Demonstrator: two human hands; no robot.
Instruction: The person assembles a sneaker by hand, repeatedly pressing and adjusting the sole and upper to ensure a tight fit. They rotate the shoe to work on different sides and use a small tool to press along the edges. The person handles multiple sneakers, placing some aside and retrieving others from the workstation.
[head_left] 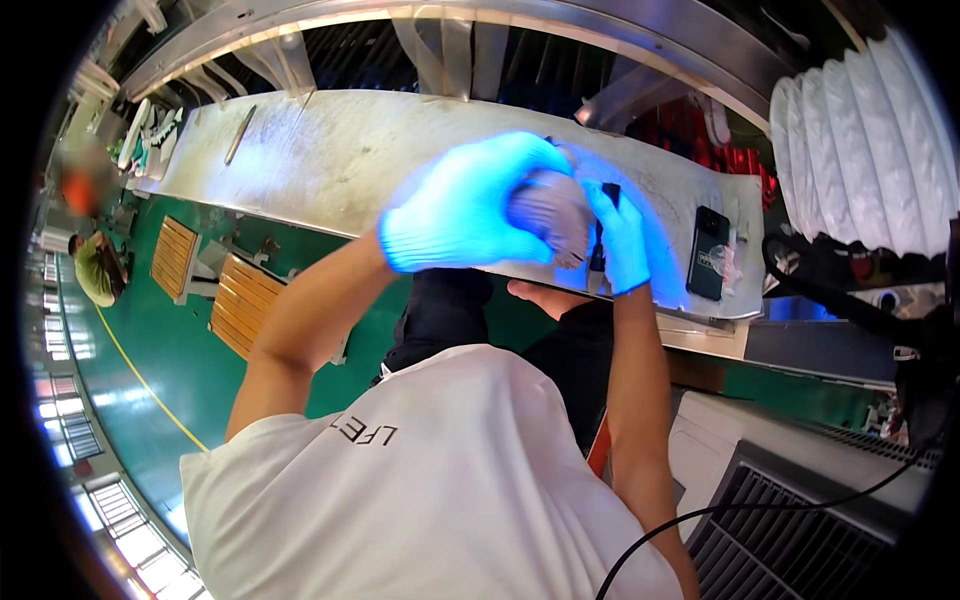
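Strong blue light falls on both of my hands, which wear pale knit gloves. My left hand [470,200] is wrapped round a rounded, greyish-pink piece [556,220] with fine ridges on its side, held just above the front edge of a metal worktop [340,140]. Close beside that piece, my right hand [625,240] is closed round a slim black tool [598,250]. Fingers cover much of the tool, so its exact kind cannot be made out. The left fingers hide the far side of the ridged piece.
A dark phone [708,255] lies at the worktop's right end, and a thin stick [240,135] toward its left. Beyond the right end hangs a white ribbed duct [860,150]. Wooden-slatted stools [245,305] stand at left, where a person [97,270] crouches. A black cable [760,507] crosses lower right.
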